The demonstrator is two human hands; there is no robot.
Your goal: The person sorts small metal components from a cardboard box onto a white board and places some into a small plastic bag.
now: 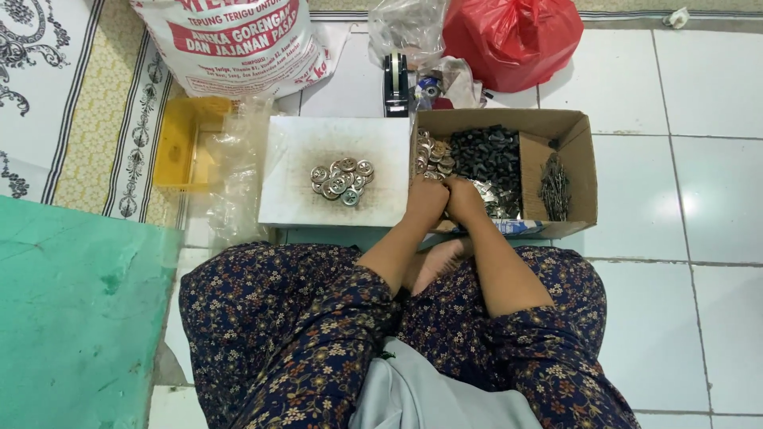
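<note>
Green board [75,310]: is lying at far left on the floor, well apart from both hands.
Yellow tray [176,143]: is sitting beside crumpled clear plastic [234,171].
White slab [338,171]: is carrying a pile of round metal caps [342,179] at its middle.
Left hand [425,202]: is being pressed against the right hand at the box's near-left corner; fingers curled, what is being gripped cannot be told.
Right hand [463,199]: is being held curled, touching the left; contents hidden.
Cardboard box [576,171]: is holding metal caps, dark pieces [494,159], and nails [554,187] in the right compartment.
Red bag [513,40]: is lying behind the box.
</note>
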